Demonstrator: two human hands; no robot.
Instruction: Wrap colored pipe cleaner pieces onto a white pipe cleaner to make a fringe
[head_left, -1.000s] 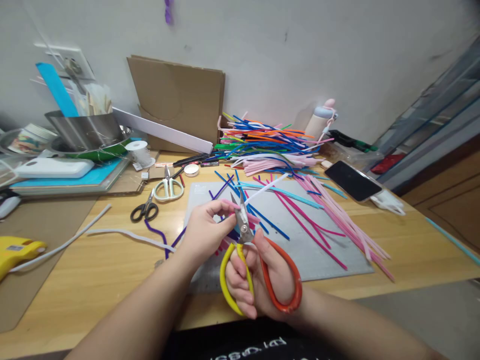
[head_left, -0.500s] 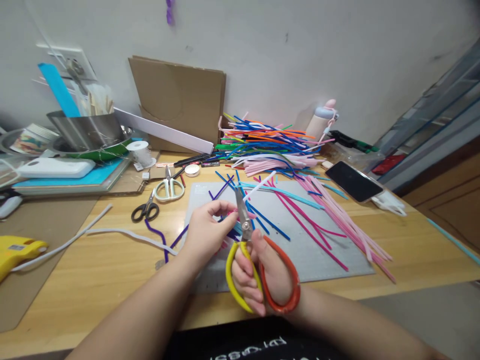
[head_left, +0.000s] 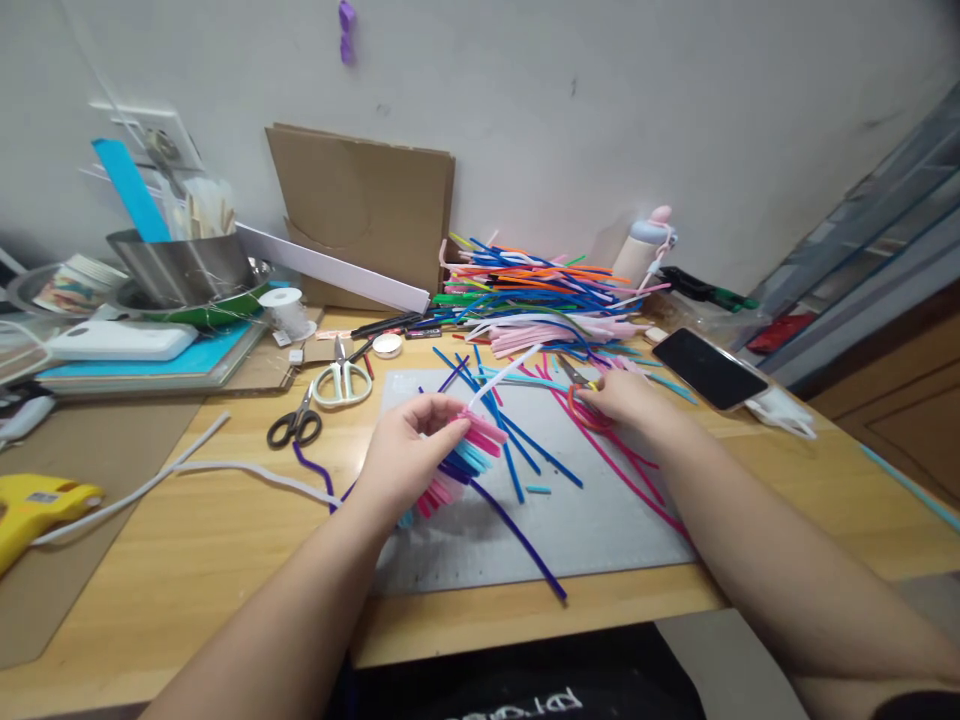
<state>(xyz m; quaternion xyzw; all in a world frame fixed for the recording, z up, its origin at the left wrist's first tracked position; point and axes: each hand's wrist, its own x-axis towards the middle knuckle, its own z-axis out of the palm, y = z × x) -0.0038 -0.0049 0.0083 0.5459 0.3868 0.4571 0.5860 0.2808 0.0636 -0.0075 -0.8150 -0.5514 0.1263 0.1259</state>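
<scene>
The left hand (head_left: 415, 443) pinches a striped bundle (head_left: 474, 456) over the mat (head_left: 457, 565); should that pinch loosen, pieces could spill. The right hand (head_left: 621, 396) touches the scissors (head_left: 574, 374), gripping or releasing I can't tell; dragging them could snag nearby pink stems (head_left: 631, 480).

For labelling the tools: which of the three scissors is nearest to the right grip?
The red-handled scissors, at the right grip; the white-handled scissors and black-handled scissors lie further left.
</scene>
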